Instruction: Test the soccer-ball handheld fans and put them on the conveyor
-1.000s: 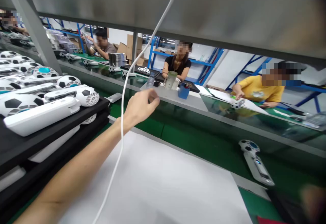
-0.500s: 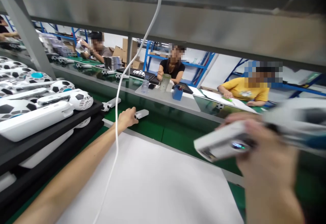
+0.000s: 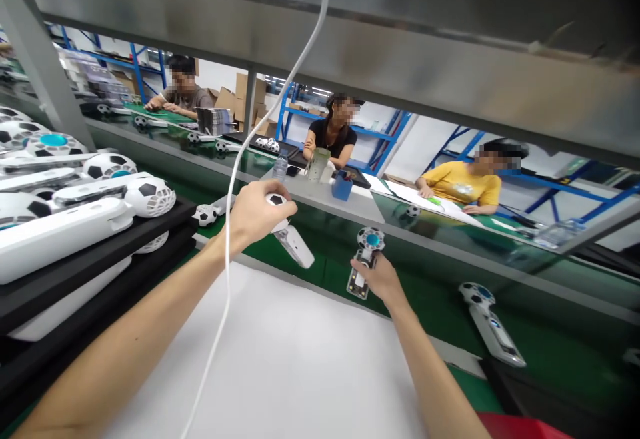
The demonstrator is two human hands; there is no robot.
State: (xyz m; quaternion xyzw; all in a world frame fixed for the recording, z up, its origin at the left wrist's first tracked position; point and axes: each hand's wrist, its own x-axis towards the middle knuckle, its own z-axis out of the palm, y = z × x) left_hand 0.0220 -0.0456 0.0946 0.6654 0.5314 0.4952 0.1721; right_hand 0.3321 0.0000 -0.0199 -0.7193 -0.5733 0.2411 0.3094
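My left hand (image 3: pixel 263 211) grips a white handheld fan (image 3: pixel 296 244) by its football-patterned head, with the handle slanting down to the right above the green belt. The fingers partly cover that head. My right hand (image 3: pixel 383 278) is closed around the handle of a second handheld fan (image 3: pixel 371 239). Its round head has a blue centre, and the handle's face shows what looks like its inner parts. Another handheld fan (image 3: pixel 495 332) lies on the belt to the right, apart from both hands.
White sheet (image 3: pixel 300 359) covers the bench in front of me. At left, handheld fans (image 3: pixel 65 232) are piled on black trays (image 3: pixel 125 259). A white cable (image 3: pixel 229 259) hangs across the view. Several people sit across the belt (image 3: pixel 330 279), below a metal beam (image 3: pixel 350 46).
My right hand has left the fan it held near the camera, now lying at right, and holds another over the belt. My left hand has lifted a fan by its head.
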